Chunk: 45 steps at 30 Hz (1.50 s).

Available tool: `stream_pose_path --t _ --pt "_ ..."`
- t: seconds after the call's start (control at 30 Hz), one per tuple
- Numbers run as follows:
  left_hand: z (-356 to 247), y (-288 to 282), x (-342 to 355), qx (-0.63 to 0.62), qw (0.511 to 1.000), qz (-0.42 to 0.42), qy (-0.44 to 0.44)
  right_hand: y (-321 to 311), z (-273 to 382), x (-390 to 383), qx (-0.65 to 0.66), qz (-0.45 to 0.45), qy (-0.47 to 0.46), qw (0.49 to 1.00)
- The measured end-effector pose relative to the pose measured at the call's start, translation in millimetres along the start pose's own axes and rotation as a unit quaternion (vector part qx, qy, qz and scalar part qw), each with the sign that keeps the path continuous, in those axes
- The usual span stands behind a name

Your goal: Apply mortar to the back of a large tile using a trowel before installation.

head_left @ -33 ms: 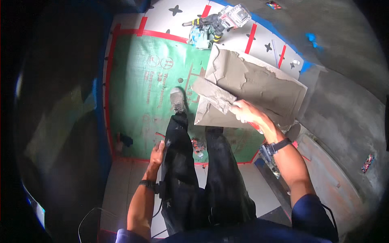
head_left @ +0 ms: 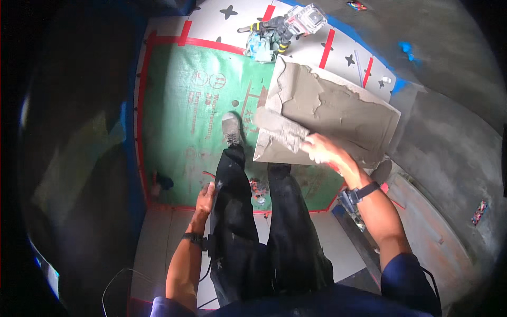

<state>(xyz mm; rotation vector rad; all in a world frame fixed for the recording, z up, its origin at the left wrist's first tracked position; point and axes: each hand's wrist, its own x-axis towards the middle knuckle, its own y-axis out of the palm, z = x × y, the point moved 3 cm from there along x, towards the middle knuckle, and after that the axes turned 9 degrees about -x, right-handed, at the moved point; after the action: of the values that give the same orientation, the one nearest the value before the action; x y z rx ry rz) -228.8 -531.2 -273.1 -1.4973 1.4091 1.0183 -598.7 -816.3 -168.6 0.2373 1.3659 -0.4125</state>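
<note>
Nothing moved, trowel (head_left: 280, 128) in right hand (head_left: 319, 149), on tile (head_left: 338, 111)

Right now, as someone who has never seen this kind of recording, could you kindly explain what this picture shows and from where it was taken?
There is no machine here: a person wears a wide fisheye camera on the head, looking straight down, so straight edges curve near the rim. You see their own dark trouser legs and one shoe standing on a green floor sheet edged with red tape. The right hand grips a trowel and presses it against a large tile smeared with grey mortar. The left hand rests against the left leg and looks empty. Beyond the tile, on the white floor tiles, lie work gloves and a small clear-cased device. Bare grey cement floor lies to the right.
</note>
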Motion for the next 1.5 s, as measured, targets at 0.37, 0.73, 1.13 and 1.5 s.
stream_pose_path --t 0.37,0.73,1.13,1.5 --pt "-72.2 47.0 -4.1 -0.018 0.999 0.034 0.02 142.6 -32.8 49.4 -0.17 -0.08 -0.161 0.969" --pt "-68.9 43.5 -15.2 0.058 0.997 0.028 0.037 -16.4 -70.7 9.8 -0.244 -0.396 -0.077 0.882" --pt "-104.5 53.2 -26.1 0.13 0.989 0.025 0.059 8.3 -122.9 2.6 0.112 -0.314 -0.035 0.942" --pt "-133.3 82.0 -29.3 0.174 0.984 0.008 0.036 39.9 -184.6 -19.3 0.404 -0.263 -0.083 0.872"
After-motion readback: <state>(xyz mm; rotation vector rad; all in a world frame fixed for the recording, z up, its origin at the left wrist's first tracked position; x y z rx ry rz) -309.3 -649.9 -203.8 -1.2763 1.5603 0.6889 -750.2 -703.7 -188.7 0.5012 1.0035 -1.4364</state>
